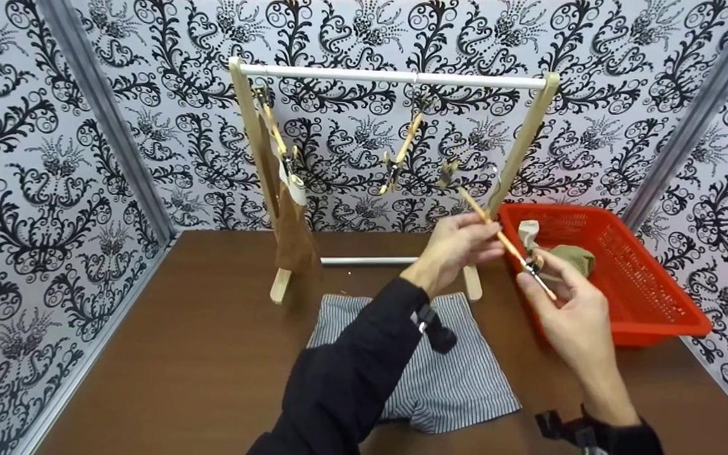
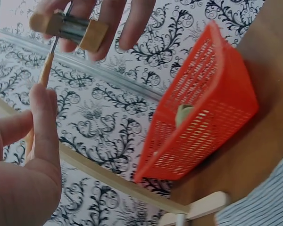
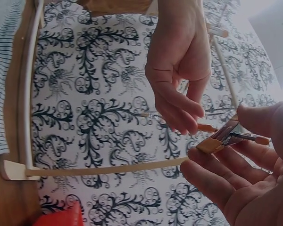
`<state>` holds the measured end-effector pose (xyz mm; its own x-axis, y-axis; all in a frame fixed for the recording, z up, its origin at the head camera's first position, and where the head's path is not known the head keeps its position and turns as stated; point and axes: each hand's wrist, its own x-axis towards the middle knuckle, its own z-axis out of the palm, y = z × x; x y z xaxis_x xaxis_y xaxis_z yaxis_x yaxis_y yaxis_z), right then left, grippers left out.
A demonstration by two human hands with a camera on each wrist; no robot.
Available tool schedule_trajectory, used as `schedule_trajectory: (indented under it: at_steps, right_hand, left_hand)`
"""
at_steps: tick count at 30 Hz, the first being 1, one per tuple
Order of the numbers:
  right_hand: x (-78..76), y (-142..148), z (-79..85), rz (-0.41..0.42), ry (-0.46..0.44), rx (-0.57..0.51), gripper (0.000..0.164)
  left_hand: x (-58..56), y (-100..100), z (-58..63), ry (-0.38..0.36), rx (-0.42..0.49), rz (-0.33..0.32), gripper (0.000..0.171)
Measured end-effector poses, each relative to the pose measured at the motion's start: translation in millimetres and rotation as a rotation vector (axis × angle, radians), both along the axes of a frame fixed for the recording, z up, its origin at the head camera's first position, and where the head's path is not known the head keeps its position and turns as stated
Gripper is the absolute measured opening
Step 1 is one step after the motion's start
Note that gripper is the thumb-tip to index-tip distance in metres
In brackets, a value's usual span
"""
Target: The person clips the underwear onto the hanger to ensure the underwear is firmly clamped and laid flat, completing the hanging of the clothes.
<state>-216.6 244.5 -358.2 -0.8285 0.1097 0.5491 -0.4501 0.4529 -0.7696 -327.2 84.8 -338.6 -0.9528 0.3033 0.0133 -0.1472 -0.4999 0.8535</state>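
Note:
A small wooden clip hanger point(image 1: 506, 243) is held up between both hands, in front of the rack's right post. Its near clip point(image 2: 75, 30) has wooden jaws and a metal spring. My left hand point(image 1: 459, 243) pinches the hanger's wooden bar between thumb and fingers. At the near end my right hand point(image 1: 569, 309) pinches the clip, its thumb on one side and fingers on the other. Below them, striped shorts point(image 1: 459, 373) lie spread on the table, partly hidden by the left sleeve. The hanger's far clip point(image 1: 448, 172) looks blurred.
Behind stands a rack with a white rail point(image 1: 351, 74). A brown garment point(image 1: 293, 230) hangs at its left from one hanger point(image 1: 275, 129); another hanger point(image 1: 405, 148) hangs bare mid-rail. The red basket point(image 1: 655, 272) at right holds a green cloth point(image 1: 569, 258) and a pale piece point(image 1: 528, 232).

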Motion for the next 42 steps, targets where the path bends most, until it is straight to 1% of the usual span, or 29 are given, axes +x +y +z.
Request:
schedule_trajectory:
  at_steps: [3,7,10,14,18,20,21,24,25,26,28,29,31,32,33,34,35,36,38,39,40,42]
  right_hand:
    - [-4.6,-4,-9.4,-0.04,0.011,0.007,0.046]
    - [-11.4,-10,-18.0,-0.102,0.019,0.032,0.044]
    - [-17.2,-14,-23.7,-0.121,0.056,0.061,0.043]
    - [-24.6,-20,-29.6,-0.113,0.093,0.078,0.043]
    - [-32.4,-28,-32.1,-0.089,0.065,0.042,0.035]
    - [-35.8,-30,-31.3,-0.087,0.053,0.024,0.032]
    - [-37.5,-30,-30.6,-0.084,0.05,0.01,0.03]
    - [-42.8,-29,-26.4,-0.037,0.036,-0.067,0.027]
    - [-44.6,-28,-24.7,-0.018,0.027,-0.092,0.027]
    - [-46.6,-26,-22.9,0.009,0.02,-0.119,0.026]
    - [-49.7,-25,-18.5,0.062,-0.004,-0.164,0.027]
    - [-51.0,-25,-16.4,0.081,-0.015,-0.178,0.028]
    - [-54.4,-25,-12.7,0.11,-0.032,-0.197,0.029]
    - [-56.0,-26,-10.7,0.131,-0.039,-0.212,0.03]
    - [-57.7,-26,-8.8,0.152,-0.051,-0.23,0.031]
    - [-59.9,-26,-7.3,0.181,-0.065,-0.258,0.03]
    - [-62.2,-26,-6.2,0.212,-0.078,-0.281,0.029]
    - [-64.4,-25,-5.1,0.248,-0.091,-0.301,0.029]
    - [-68.5,-23,-3.7,0.318,-0.12,-0.324,0.028]
    - [-70.5,-22,-3.5,0.346,-0.132,-0.323,0.027]
    - [-72.5,-21,-3.6,0.373,-0.144,-0.314,0.028]
    - [-76.7,-18,-4.5,0.406,-0.162,-0.266,0.032]
  left_hand:
    - [1.8,-1,-14.9,-0.017,0.028,0.042,0.015]
    - [4.3,-5,-29.2,-0.041,0.051,0.085,0.015]
    - [5.9,-8,-36.3,-0.061,0.062,0.119,0.013]
    - [6.8,-13,-40.6,-0.076,0.084,0.163,0.012]
    - [7.8,-21,-41.7,-0.078,0.094,0.159,0.013]
    - [7.8,-29,-42.4,-0.055,0.058,0.126,0.016]
    - [7.7,-34,-43.0,-0.031,0.017,0.113,0.019]
    - [5.4,-54,-46.6,0.073,-0.147,0.103,0.03]
    - [4.3,-63,-48.1,0.112,-0.205,0.11,0.034]
    - [3.4,-73,-49.7,0.157,-0.265,0.133,0.037]
    - [0.7,-94,-53.7,0.246,-0.369,0.199,0.04]
    - [-0.7,-105,-55.5,0.297,-0.421,0.244,0.039]
    - [-3.1,-125,-58.4,0.378,-0.507,0.358,0.035]
    - [-4.1,-134,-59.1,0.402,-0.535,0.418,0.034]
    - [-5.3,-142,-59.1,0.412,-0.548,0.473,0.034]
    - [-6.5,-149,-58.6,0.4,-0.553,0.525,0.034]
    - [-7.5,-155,-57.4,0.385,-0.544,0.565,0.036]
    - [-8.5,-160,-55.5,0.359,-0.517,0.585,0.04]
    - [-11.8,-170,-51.9,0.304,-0.469,0.603,0.049]
    - [-13.9,-175,-50.4,0.283,-0.447,0.599,0.052]
    - [-15.8,-179,-49.3,0.27,-0.422,0.585,0.055]
    - [-17.8,-188,-47.5,0.256,-0.378,0.534,0.054]
